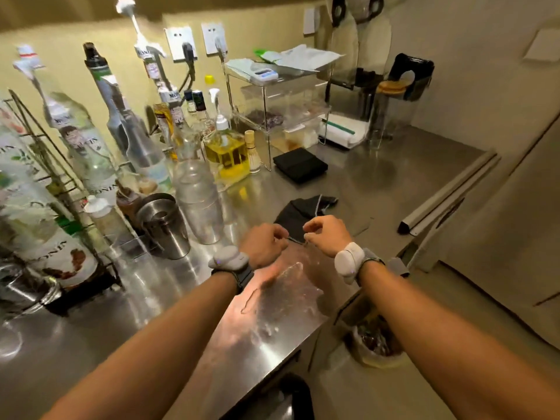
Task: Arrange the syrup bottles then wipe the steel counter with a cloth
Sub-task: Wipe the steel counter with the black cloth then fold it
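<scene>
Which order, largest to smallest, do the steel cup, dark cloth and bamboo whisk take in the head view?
1. steel cup and dark cloth: about alike, unranked.
2. bamboo whisk: smallest, though farther away.

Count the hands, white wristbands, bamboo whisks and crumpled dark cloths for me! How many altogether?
2 hands: left hand, right hand
2 white wristbands
1 bamboo whisk
1 crumpled dark cloth
Total: 6

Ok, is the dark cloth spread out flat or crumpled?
Crumpled. The dark cloth lies in uneven folds on the steel counter, while the left hand and right hand pinch its near edge.
</scene>
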A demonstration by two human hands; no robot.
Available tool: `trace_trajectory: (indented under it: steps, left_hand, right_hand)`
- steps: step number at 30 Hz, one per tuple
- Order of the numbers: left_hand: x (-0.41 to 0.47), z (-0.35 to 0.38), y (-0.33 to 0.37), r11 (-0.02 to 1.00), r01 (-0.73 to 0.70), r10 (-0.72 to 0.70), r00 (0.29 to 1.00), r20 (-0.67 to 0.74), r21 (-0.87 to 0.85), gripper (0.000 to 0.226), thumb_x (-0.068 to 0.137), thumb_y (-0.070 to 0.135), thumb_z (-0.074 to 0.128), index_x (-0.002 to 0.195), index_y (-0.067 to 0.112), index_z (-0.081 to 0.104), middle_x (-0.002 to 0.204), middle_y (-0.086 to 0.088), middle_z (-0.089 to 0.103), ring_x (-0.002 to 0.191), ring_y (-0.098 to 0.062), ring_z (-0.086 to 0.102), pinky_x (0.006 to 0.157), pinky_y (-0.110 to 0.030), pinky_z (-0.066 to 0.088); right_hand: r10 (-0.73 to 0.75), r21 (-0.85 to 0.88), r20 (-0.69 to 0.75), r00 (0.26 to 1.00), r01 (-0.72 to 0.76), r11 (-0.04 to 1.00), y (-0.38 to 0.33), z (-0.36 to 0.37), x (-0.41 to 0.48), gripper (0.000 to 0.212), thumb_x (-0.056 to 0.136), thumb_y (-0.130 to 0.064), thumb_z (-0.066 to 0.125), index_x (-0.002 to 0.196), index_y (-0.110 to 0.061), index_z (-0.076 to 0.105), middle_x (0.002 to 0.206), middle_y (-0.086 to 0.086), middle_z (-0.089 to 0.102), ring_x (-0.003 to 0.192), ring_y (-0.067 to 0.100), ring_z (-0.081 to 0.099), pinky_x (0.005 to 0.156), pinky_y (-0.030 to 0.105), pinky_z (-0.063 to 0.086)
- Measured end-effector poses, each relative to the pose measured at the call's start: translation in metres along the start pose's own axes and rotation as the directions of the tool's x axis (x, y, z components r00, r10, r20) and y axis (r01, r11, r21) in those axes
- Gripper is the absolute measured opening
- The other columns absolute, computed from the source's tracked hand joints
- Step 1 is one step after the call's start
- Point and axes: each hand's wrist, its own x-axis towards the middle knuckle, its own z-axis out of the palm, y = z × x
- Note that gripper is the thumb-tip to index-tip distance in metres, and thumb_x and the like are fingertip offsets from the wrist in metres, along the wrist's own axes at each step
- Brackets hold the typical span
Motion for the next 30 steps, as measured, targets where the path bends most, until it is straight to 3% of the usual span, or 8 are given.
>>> trace_trajectory:
  steps: [7, 10, 16, 18, 21, 23, 26, 30]
  left_hand:
    - [0.105, 0.014, -0.009, 0.976, 0.218, -0.218, 0.975, -0.036, 0.000, 0.040, 0.089, 0.035, 0.058, 0.121, 0.011, 0.061, 0.122, -0.011, 0.066, 0.115, -0.029, 0.060, 0.090, -0.030, 0.045]
    - [0.162, 0.026, -0.012, 0.944, 0.313, -0.317, 0.948, 0.019, 0.105, 0.053, 0.087, 0.041, 0.060, 0.125, 0.005, 0.054, 0.128, -0.017, 0.060, 0.118, -0.034, 0.056, 0.094, -0.037, 0.045]
    - [0.188, 0.033, -0.020, 0.909, 0.384, -0.407, 0.902, 0.144, 0.164, 0.031, 0.081, 0.030, 0.070, 0.096, 0.004, 0.063, 0.101, -0.013, 0.068, 0.102, -0.032, 0.064, 0.081, -0.036, 0.050]
    - [0.198, 0.030, -0.019, 0.904, 0.406, -0.423, 0.893, 0.153, 0.133, 0.027, 0.079, 0.027, 0.070, 0.093, 0.006, 0.062, 0.096, -0.013, 0.066, 0.100, -0.030, 0.064, 0.079, -0.034, 0.050]
    - [0.202, 0.015, -0.015, 0.911, 0.411, -0.413, 0.902, 0.125, 0.038, 0.020, 0.077, 0.025, 0.068, 0.072, 0.010, 0.055, 0.082, -0.011, 0.059, 0.086, -0.028, 0.061, 0.070, -0.033, 0.046]
    - [0.202, 0.004, -0.005, 0.904, 0.425, -0.427, 0.902, 0.065, 0.032, 0.019, 0.079, 0.022, 0.066, 0.072, 0.010, 0.053, 0.084, -0.012, 0.060, 0.086, -0.028, 0.060, 0.069, -0.031, 0.043]
    - [0.210, -0.013, 0.006, 0.894, 0.443, -0.438, 0.896, -0.074, 0.066, 0.018, 0.082, 0.019, 0.065, 0.094, 0.006, 0.064, 0.096, -0.013, 0.063, 0.097, -0.029, 0.062, 0.074, -0.030, 0.043]
    - [0.222, -0.026, 0.030, 0.876, 0.375, -0.396, 0.918, -0.010, -0.303, 0.007, 0.083, 0.014, 0.066, 0.087, 0.010, 0.063, 0.087, -0.009, 0.060, 0.086, -0.023, 0.058, 0.074, -0.031, 0.044]
  right_hand:
    - [0.023, -0.068, 0.061, 0.998, -0.019, 0.998, 0.029, -0.004, 0.094, 0.026, 0.084, -0.011, 0.065, 0.110, -0.011, 0.070, 0.112, 0.007, 0.070, 0.106, 0.022, 0.064, 0.087, 0.021, 0.043]
    - [0.062, -0.109, 0.062, 0.996, -0.055, 0.992, 0.049, -0.011, 0.150, 0.032, 0.084, -0.016, 0.066, 0.116, -0.016, 0.067, 0.120, 0.004, 0.067, 0.111, 0.023, 0.061, 0.097, 0.029, 0.047]
    - [0.046, -0.273, 0.170, 0.984, 0.002, 0.962, 0.061, -0.009, 0.185, 0.055, 0.090, -0.025, 0.059, 0.141, -0.019, 0.039, 0.148, 0.003, 0.041, 0.139, 0.026, 0.031, 0.113, 0.043, 0.031]
    - [0.094, -0.358, 0.263, 0.960, 0.007, 0.934, 0.066, -0.010, 0.203, 0.058, 0.091, -0.025, 0.056, 0.144, -0.017, 0.033, 0.148, 0.007, 0.040, 0.138, 0.029, 0.032, 0.112, 0.048, 0.029]
    - [0.049, -0.496, 0.265, 0.963, 0.092, 0.864, 0.061, -0.015, 0.215, 0.035, 0.091, -0.018, 0.053, 0.126, -0.017, 0.053, 0.128, 0.010, 0.058, 0.122, 0.032, 0.047, 0.103, 0.046, 0.033]
    - [0.007, -0.460, 0.207, 0.978, 0.091, 0.883, 0.058, -0.029, 0.218, 0.026, 0.089, -0.013, 0.052, 0.111, -0.020, 0.064, 0.117, 0.009, 0.064, 0.115, 0.032, 0.053, 0.101, 0.042, 0.036]
    - [0.001, -0.296, 0.073, 0.997, 0.021, 0.955, 0.049, -0.057, 0.228, 0.017, 0.083, -0.013, 0.058, 0.093, -0.019, 0.069, 0.107, 0.009, 0.069, 0.102, 0.031, 0.062, 0.090, 0.034, 0.048]
    - [-0.071, 0.041, -0.072, 0.995, 0.074, 0.996, 0.021, -0.094, 0.231, 0.008, 0.077, -0.013, 0.067, 0.079, -0.011, 0.074, 0.080, 0.004, 0.071, 0.074, 0.015, 0.064, 0.068, 0.023, 0.051]
